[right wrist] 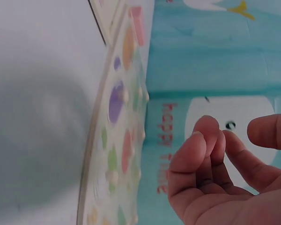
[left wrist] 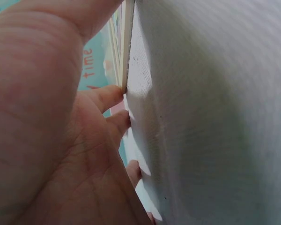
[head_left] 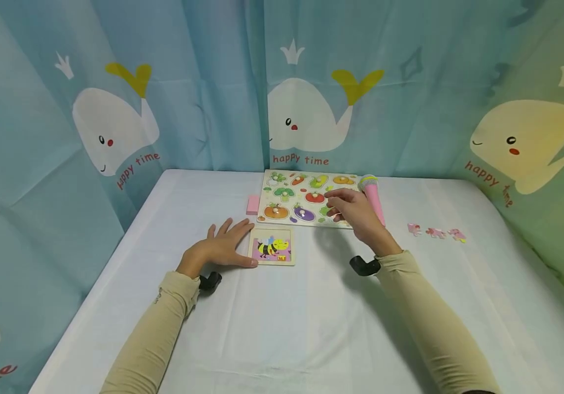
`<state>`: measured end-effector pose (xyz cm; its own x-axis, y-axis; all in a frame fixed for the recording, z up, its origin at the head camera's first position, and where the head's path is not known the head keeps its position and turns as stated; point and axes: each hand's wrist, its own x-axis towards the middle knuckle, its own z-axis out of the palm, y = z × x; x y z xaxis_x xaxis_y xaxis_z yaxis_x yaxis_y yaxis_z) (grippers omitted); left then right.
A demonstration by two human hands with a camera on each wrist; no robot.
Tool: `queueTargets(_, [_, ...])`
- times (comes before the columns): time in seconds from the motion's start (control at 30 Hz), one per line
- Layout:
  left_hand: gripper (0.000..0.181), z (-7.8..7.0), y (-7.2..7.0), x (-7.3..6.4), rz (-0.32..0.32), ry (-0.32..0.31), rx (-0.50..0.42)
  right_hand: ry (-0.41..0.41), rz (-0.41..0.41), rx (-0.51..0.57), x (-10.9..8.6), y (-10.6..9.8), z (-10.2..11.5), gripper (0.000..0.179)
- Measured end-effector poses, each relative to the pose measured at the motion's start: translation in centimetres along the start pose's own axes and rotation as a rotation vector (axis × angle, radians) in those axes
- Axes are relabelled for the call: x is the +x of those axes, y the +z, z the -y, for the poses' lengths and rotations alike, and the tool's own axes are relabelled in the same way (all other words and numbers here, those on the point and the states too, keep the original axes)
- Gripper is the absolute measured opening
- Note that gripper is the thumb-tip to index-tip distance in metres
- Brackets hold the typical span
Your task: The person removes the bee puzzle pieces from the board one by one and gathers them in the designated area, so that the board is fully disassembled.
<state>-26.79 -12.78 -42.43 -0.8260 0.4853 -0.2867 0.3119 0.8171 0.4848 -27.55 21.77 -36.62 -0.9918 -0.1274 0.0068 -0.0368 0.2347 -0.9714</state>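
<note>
My left hand point(head_left: 222, 246) rests on the table with its fingers spread, at the left edge of a small square bee puzzle point(head_left: 273, 247). Its thumb touches the puzzle's lower left corner and its index finger lies by the upper left one. In the left wrist view, that fingertip point(left wrist: 116, 93) meets the end of the puzzle's wooden edge. Over the right part of a wooden vegetable peg puzzle point(head_left: 287, 196) hovers my right hand point(head_left: 358, 214). Its fingers are loosely bent, with nothing between them, as the right wrist view shows.
A pink toy microphone point(head_left: 373, 200) leans at the peg puzzle's right end. Three small pink puzzle pieces point(head_left: 436, 233) lie on the white table to the right. A pink block point(head_left: 253, 204) sits at the peg puzzle's left side. Blue whale-print curtains point(head_left: 223, 82) surround the table's back and sides.
</note>
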Motion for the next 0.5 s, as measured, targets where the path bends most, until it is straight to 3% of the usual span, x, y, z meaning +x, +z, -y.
queueTargets(0.5, [0.11, 0.0, -0.1, -0.2, -0.006, -0.008, 0.006, -0.019, 0.187, -0.106, 0.3, 5.9, -0.2, 0.039])
